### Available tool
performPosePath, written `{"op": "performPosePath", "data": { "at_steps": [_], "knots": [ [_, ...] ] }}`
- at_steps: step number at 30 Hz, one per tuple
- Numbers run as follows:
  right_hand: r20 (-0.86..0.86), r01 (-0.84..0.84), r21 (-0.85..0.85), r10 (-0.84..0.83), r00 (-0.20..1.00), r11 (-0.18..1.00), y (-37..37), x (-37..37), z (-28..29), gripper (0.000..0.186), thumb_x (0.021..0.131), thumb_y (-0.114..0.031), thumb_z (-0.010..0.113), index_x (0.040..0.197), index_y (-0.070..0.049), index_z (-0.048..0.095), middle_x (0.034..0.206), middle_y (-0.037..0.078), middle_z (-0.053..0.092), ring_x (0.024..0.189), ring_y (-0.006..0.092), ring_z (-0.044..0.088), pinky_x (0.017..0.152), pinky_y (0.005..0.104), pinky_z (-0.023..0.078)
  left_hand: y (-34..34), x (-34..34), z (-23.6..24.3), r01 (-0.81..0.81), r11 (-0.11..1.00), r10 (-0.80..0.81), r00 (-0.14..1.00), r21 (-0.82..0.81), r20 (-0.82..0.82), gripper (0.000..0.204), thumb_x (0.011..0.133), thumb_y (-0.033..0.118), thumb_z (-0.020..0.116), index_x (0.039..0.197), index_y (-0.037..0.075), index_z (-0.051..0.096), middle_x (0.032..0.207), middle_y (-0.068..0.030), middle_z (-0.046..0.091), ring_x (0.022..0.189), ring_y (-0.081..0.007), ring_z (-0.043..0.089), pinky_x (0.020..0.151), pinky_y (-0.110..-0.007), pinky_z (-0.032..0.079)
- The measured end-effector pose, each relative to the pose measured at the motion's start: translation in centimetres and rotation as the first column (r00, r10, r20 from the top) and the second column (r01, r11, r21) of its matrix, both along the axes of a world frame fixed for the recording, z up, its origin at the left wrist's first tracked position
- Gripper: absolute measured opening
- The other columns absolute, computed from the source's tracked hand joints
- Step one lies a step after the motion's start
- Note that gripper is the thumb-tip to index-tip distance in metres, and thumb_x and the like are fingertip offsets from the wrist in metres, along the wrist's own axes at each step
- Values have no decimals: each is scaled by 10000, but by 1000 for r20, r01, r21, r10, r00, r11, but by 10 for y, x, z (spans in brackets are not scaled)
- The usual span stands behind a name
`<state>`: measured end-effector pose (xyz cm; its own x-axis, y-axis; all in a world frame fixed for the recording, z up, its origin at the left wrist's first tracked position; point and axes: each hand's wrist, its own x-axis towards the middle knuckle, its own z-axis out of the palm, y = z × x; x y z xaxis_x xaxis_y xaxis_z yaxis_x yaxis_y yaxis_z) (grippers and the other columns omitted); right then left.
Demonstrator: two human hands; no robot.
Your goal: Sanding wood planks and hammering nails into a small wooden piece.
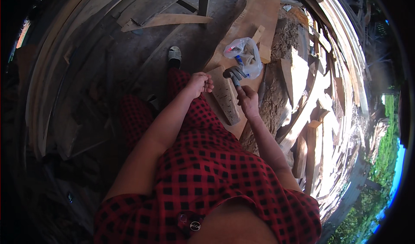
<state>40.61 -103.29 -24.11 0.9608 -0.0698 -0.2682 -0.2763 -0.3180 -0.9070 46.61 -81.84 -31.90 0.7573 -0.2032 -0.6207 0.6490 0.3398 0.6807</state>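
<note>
My right hand [247, 102] is wrapped round the handle of a hammer [234, 73], whose dark head points away from me. Under and beside the hammer lies a short wooden block [225, 97] with rows of small dark marks or nails on its face. To the left of that block, my left hand [201, 84] is closed with its fingers curled; whatever may be inside is hidden. A clear plastic bag [246, 56] with small blue and red things in it sits just beyond the hammer head.
The block and bag rest on a long, wide plank [259, 10] running away from me. Along its right side lies a rough bark-edged log [276, 88], with piled timber offcuts [317, 136] past it. Curved boards [65, 71] lean at the left. My shoe [174, 53] is on the floor.
</note>
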Motion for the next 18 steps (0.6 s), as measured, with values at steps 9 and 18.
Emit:
{"op": "performPosePath", "data": {
  "at_steps": [9,18],
  "knots": [
    [-46,-15,3,15,999,1000,0,-3,5,323,889,-297,588,838,21,623,590,33,536,470,96,495,447,246,401,-4,-1,7,27,1000,-27,999,-15,32,99,930,103,476,985,20,483,852,-139,602,749,-286,663,618,-379,573],
    [-49,-44,-60,41,998,997,2,-17,5,317,882,-297,594,826,13,625,570,29,529,480,104,509,460,264,401,-6,-1,-1,-35,997,28,995,69,92,108,901,134,537,940,42,496,738,-92,593,546,-197,622,434,-304,524]
  ]
}}
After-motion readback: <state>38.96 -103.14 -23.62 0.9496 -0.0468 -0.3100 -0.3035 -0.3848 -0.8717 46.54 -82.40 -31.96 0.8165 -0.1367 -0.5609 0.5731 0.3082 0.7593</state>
